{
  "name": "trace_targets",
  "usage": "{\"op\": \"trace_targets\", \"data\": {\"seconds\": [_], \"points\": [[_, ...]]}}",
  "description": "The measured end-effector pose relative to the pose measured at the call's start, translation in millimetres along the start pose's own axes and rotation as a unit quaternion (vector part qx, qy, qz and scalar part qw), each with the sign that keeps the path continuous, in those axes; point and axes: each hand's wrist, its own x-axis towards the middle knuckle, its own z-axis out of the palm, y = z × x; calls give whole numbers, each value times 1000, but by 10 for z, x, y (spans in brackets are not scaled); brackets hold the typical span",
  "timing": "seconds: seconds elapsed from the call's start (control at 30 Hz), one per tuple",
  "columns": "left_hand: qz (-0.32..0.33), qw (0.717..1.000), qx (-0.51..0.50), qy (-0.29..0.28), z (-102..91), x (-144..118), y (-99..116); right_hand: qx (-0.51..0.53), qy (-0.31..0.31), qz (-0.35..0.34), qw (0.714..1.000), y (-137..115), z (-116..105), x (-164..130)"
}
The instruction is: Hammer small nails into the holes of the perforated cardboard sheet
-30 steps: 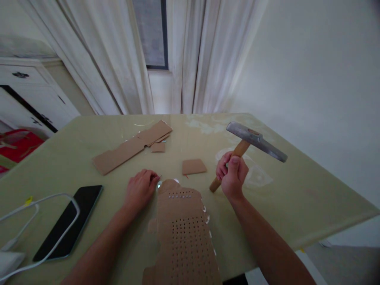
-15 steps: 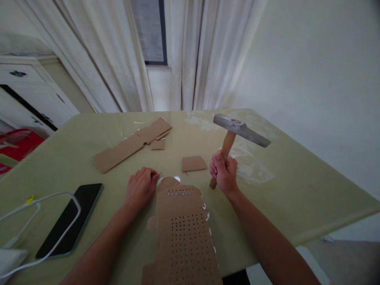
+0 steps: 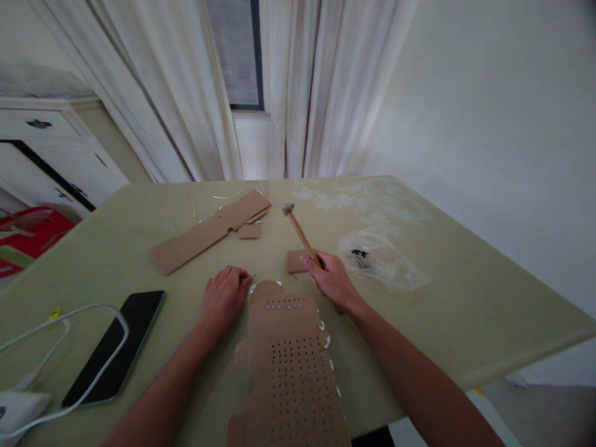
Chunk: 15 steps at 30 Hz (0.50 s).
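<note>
Head view: mid-frame, hammer [image 3: 301, 234] is gripped by right hand [image 3: 333, 282], thin item [image 3: 254, 277] pinched by left hand [image 3: 222, 295]. Latter could be struck through misaim.

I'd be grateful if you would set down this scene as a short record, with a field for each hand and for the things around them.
Left hand: pinching a thin item, too small to identify
Right hand: gripping the hammer by its wooden handle, head pointing away from the person
Between forearms: perforated cardboard with rows of holes
Near right hand: small cardboard piece, partly hidden; clear plastic bag
Farther off: long cardboard strip
Left side: black-screened device, white cable crossing over it
</note>
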Motion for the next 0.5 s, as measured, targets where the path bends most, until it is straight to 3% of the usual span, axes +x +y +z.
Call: {"op": "trace_targets", "data": {"seconds": [0.27,0.5], "points": [[1,1000,-2,-12,-33,-5,18,72,-56,99,991,110,104,4],[3,1000,-2,-13,-38,-3,20,123,-51,144,981,188,191,20]]}}
